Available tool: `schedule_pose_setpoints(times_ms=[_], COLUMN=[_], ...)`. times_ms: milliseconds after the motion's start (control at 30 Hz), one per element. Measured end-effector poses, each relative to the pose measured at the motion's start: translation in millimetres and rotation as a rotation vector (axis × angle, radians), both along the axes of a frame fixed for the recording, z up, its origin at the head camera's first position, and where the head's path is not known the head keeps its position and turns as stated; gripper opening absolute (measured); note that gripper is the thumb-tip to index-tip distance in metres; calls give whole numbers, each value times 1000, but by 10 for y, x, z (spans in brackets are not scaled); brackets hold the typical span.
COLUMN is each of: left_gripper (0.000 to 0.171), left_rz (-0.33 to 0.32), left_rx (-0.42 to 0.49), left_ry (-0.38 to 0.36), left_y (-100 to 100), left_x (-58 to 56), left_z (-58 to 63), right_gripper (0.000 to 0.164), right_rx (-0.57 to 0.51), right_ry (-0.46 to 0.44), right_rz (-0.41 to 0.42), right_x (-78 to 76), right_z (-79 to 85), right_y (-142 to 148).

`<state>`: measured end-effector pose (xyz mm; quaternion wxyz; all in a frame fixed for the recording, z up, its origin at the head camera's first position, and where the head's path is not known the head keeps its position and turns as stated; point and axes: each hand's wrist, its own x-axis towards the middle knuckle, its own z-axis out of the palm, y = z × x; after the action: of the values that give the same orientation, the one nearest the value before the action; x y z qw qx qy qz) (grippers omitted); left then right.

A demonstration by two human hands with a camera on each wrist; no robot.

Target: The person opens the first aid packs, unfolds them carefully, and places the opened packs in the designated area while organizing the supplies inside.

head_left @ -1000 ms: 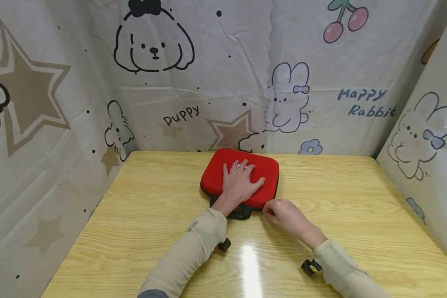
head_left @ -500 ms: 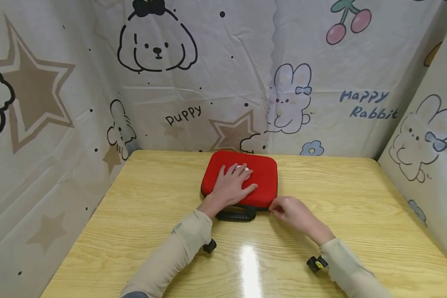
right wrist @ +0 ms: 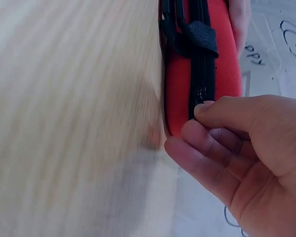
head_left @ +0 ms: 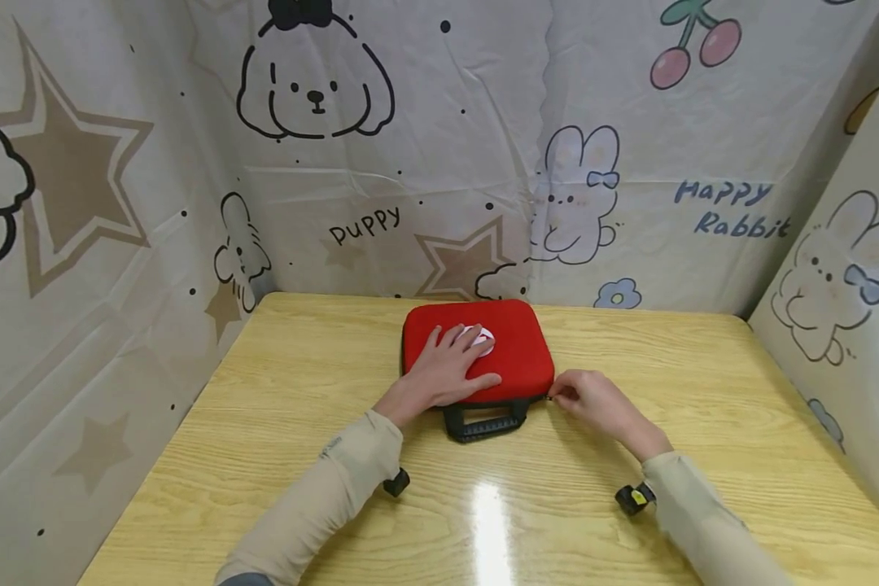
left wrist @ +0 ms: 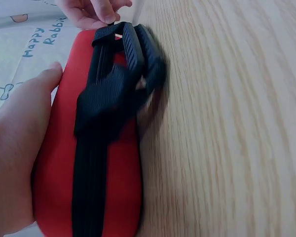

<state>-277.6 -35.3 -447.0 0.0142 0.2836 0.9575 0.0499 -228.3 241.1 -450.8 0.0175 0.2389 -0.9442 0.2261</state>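
Note:
A red zippered case (head_left: pixel 522 346) with a white round emblem (head_left: pixel 483 340) lies flat towards the back of the table. My left hand (head_left: pixel 443 370) rests spread on its top, fingers partly over the emblem. From the front edge the black double handle (head_left: pixel 489 429) sticks out. At the front right corner, my right hand (head_left: pixel 596 400) pinches the zipper pull between thumb and forefinger. The right wrist view shows the black zipper (right wrist: pixel 203 74) running along the case's side up to those fingertips, which mostly hide the pull.
The wooden table (head_left: pixel 300 382) ends at a patterned cloth backdrop (head_left: pixel 439 146), with more cloth on both sides. A small black camera (head_left: pixel 396 483) hangs at the left wrist and another black camera (head_left: pixel 633 498) at the right.
The case has turned counterclockwise, its handle swinging to the right. My left hand has shifted left and down, uncovering more of the emblem; my right hand has moved slightly right and up with the corner.

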Motion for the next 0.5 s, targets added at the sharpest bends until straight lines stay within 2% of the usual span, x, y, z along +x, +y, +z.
schedule_pose_setpoints(times_ms=[267,400,500], left_gripper=[82,84,85], left_rz=[-83,-108,-117], left_rx=[26,39,30], left_ry=[-52,-79,-73], left_y=[-94,-118,-118], left_x=[50,64,64], left_z=[45,74,67], right_gripper=[8,9,10], right_rx=[1,1,-12], right_ry=[54,49,38], right_rz=[-50,-85,-107], right_x=[-238,-355,-421], right_z=[-19,-43,-57], right_y=[175,235,255])
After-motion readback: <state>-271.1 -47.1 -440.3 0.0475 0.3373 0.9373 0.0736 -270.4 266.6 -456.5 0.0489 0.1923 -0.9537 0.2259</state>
